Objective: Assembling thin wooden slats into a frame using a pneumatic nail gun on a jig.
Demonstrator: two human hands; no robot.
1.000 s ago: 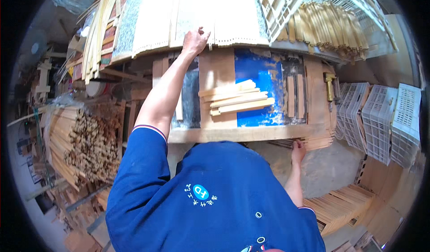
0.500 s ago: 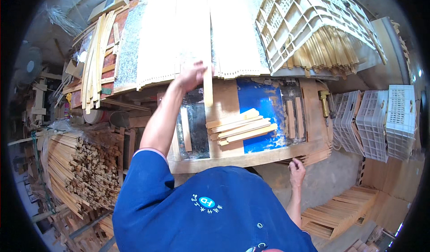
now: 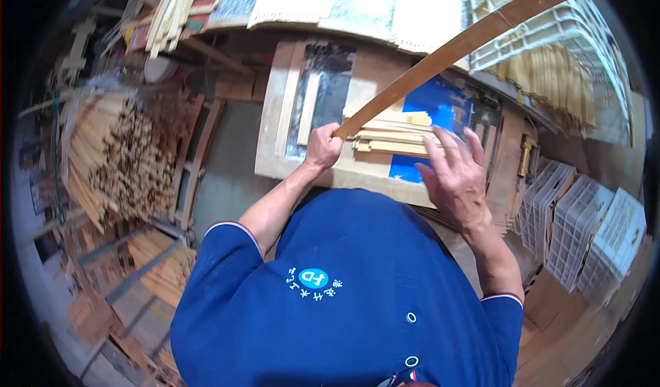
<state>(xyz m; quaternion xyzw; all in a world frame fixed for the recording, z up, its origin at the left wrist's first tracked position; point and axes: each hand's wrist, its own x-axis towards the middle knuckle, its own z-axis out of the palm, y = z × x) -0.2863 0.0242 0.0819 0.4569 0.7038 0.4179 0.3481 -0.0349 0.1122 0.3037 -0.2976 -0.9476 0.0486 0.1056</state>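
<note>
My left hand is closed round the near end of a long, flat brown wooden slat. The slat slants up and to the right, over the worktable and the far table, its far end in front of a white crate. Fingers spread, my right hand hovers at the right end of a small stack of pale wooden strips; whether it touches them I cannot tell. That stack lies across a blue patch of the worktable, just right of my left hand.
Beyond the worktable is a far table bearing pale sheets of slats. A tilted white crate of strips stands at the far right. Several white plastic crates are at right, and a big bundle of sticks sits at left.
My left hand has come back from the far table and now holds the slat up near me. My right hand has risen from beside the worktable to the stack. The view has shifted too.
</note>
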